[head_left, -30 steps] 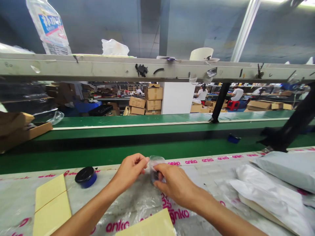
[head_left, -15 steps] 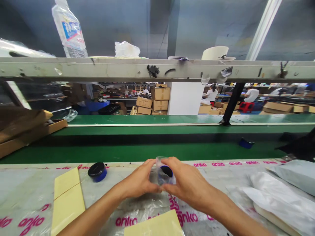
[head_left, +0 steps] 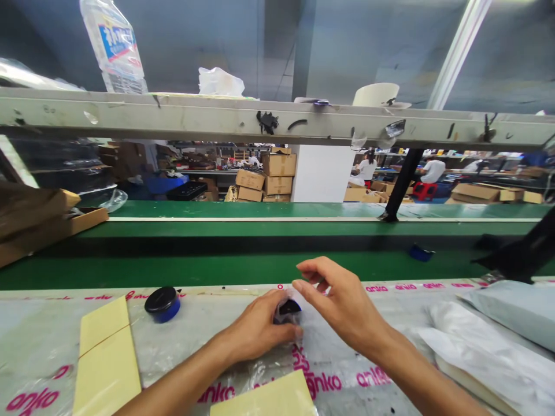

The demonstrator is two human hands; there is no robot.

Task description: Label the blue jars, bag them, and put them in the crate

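Note:
My left hand (head_left: 260, 326) is closed round a small round black-and-blue piece (head_left: 288, 312) in clear plastic, down at the table covering. Its thumb lies along the near side, and the fingers hide the left part of the piece. Up and to the right, my right hand (head_left: 332, 297) is off the piece, fingers half bent and the thumb a little apart from them, with nothing visible between. A similar round black-topped blue piece (head_left: 162, 304) sits on the covering to the left. Yellow pads (head_left: 108, 358) lie near my left forearm, and another yellow sheet (head_left: 264, 398) lies in front of me.
Plastic sheeting printed in pink (head_left: 347, 361) covers the work surface. White bags (head_left: 489, 352) lie at the right. Beyond runs a green belt (head_left: 238, 268) with a small blue piece (head_left: 420, 252) on it. A shelf beam (head_left: 208, 118) crosses above; a cardboard box (head_left: 87, 222) stands left.
My right hand has let go of the plastic-wrapped piece and moved up and right. My left hand keeps hold of it, now slightly lower. The view has shifted a little.

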